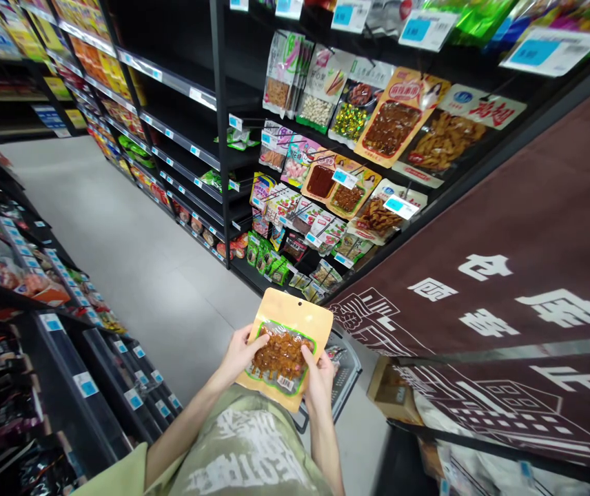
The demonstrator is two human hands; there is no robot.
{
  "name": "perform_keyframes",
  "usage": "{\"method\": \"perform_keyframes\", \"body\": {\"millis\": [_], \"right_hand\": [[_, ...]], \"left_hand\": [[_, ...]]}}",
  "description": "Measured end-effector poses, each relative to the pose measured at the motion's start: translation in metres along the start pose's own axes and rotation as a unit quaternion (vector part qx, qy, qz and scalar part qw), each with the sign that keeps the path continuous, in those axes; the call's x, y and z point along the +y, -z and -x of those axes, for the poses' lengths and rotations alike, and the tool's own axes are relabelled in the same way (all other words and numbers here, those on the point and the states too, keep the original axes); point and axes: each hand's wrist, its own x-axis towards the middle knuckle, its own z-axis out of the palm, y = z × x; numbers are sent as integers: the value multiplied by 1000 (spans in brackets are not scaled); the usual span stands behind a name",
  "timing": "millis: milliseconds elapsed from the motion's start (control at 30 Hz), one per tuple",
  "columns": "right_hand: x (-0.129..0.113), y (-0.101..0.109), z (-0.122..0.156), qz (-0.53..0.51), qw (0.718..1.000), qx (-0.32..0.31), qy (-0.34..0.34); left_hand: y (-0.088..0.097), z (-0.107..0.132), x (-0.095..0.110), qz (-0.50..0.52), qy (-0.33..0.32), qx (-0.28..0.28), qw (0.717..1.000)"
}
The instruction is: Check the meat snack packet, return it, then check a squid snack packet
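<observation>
Both of my hands hold one snack packet (295, 306) in front of my body. It is a yellow-orange pouch with a hang hole at the top and a green-edged clear window showing brown food pieces. My left hand (242, 351) grips its left edge, thumb lying on the window. On the right edge my right hand (318, 377) does the same, its thumb pressing the window's side. The fingers behind the pouch are hidden. Partly behind my right hand, a grey shopping basket (347, 375) is visible low down, with some packaged goods in it.
Snack pouches (391, 124) hang on hooks on the rack ahead, with price tags (344, 178) in front. Black shelves (181, 145) run along the aisle floor (134, 241). A brown curtain (481, 227) hangs at right, a cardboard box (391, 393) below it. Bins (88, 372) stand at left.
</observation>
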Motion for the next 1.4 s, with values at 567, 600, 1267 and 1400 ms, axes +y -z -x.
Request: {"method": "perform_keyframes", "body": {"millis": [567, 600, 1267, 1400], "right_hand": [[1, 2, 0, 11, 999, 18, -34], [1, 2, -1, 0, 999, 25, -38], [2, 4, 0, -64, 998, 12, -26], [3, -4, 10, -45, 999, -9, -24]], "left_hand": [[-5, 0, -9, -20, -15, 2, 1000], [-5, 0, -11, -23, -19, 3, 1000], [-3, 1, -19, -363, -228, -17, 903], [-5, 3, -8, -310, -176, -55, 933]]}}
